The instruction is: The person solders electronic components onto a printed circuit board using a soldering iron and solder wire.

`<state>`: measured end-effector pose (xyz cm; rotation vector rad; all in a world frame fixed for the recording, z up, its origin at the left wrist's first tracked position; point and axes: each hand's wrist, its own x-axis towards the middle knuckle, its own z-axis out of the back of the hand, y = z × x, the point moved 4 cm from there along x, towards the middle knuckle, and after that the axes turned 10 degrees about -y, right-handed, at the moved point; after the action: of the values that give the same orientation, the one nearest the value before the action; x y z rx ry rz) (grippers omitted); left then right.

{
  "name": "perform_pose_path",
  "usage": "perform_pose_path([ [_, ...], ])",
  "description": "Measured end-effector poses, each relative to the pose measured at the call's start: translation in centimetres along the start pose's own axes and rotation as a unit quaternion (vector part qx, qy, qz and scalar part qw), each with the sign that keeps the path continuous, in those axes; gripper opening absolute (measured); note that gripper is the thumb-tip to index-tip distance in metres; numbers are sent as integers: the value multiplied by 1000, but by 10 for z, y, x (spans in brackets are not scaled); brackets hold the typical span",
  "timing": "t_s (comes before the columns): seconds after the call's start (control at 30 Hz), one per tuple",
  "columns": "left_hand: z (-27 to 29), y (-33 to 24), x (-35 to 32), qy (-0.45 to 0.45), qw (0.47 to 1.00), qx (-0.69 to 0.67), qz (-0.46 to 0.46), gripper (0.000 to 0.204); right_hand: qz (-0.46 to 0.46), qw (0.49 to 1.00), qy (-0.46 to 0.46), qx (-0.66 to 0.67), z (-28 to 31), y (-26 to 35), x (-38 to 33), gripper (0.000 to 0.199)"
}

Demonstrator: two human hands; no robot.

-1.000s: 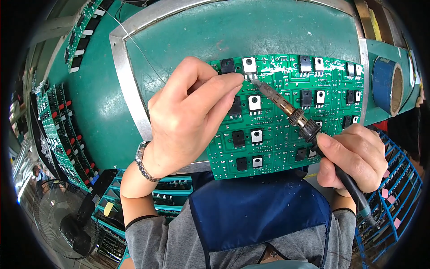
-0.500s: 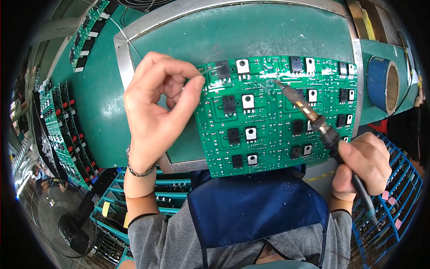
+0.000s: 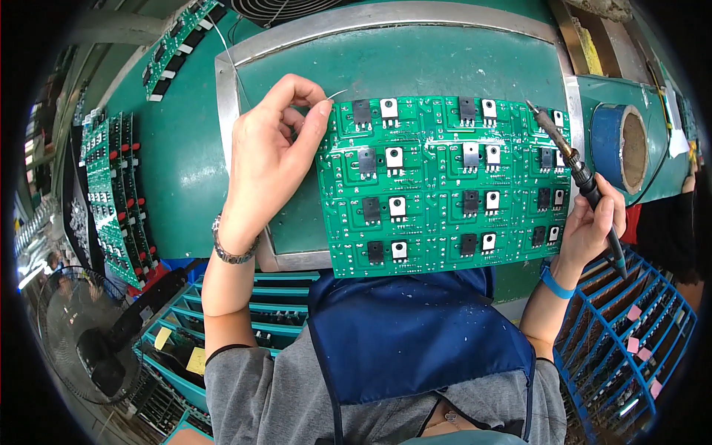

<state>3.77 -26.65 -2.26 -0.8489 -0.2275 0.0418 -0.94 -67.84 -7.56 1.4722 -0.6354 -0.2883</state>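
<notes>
A large green circuit board (image 3: 426,178) lies in front of me, with rows of black and silver-backed three-legged components. My left hand (image 3: 285,141) is at its upper left corner, thumb and forefinger pinched on a thin solder wire (image 3: 339,93) whose free end sticks out past the fingertips. My right hand (image 3: 593,226) is wrapped round the handle of a soldering iron (image 3: 575,162). The iron slants up to the left over the board's right side, its tip near the upper right corner; I cannot tell whether the tip touches anything.
A metal-edged frame (image 3: 400,13) surrounds the green work surface. Right of the board stands a blue roll (image 3: 610,148). More circuit boards (image 3: 111,200) stand at the left. Below are a teal rack (image 3: 278,308), a blue rack (image 3: 630,334) and a fan (image 3: 93,341).
The soldering iron has moved from the board's upper middle to its upper right side, with my right hand. My left hand still pinches near the upper left corner. The view has shifted somewhat.
</notes>
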Motion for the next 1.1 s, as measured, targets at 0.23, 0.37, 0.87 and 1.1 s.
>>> perform_pose_path([
  [0.23, 16, -8, 7, 68, 995, 74, 10, 10, 8, 999, 25, 37, -20, 11, -16, 34],
  [0.37, 29, -23, 22, -24, 996, 80, -39, 9, 20, 998, 47, 37, -26, 16, -20, 33],
  [0.87, -31, -69, 14, 103, 992, -47, -59, 14, 327, 885, 322, -79, -69, 107, 9, 25],
  [1.1, -32, -67, 3, 68, 994, -6, -84, 18, 305, 856, 411, -79, -94, 106, 10, 22],
])
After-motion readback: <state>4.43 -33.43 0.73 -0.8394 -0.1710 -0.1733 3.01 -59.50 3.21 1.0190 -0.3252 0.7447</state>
